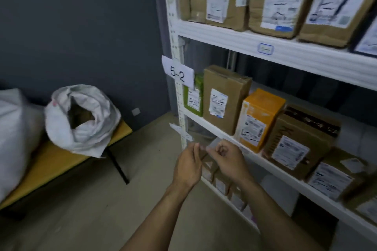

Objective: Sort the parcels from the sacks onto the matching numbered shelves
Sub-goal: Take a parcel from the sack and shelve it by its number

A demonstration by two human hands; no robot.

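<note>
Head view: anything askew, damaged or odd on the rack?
Yes: the lower white paper tag on the white metal shelf upright is crumpled and hangs askew, unlike the flat white "5-2" paper tag above it. No spill visible.

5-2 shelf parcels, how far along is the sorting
Done: the orange box and other boxes stand on the shelf beside the 5-2 sign. In hand: left hand and right hand pinch a small scrap, too blurred to name, no parcel. Left: the open sack on the bench shows brown contents; a second sack lies beside it.
</note>
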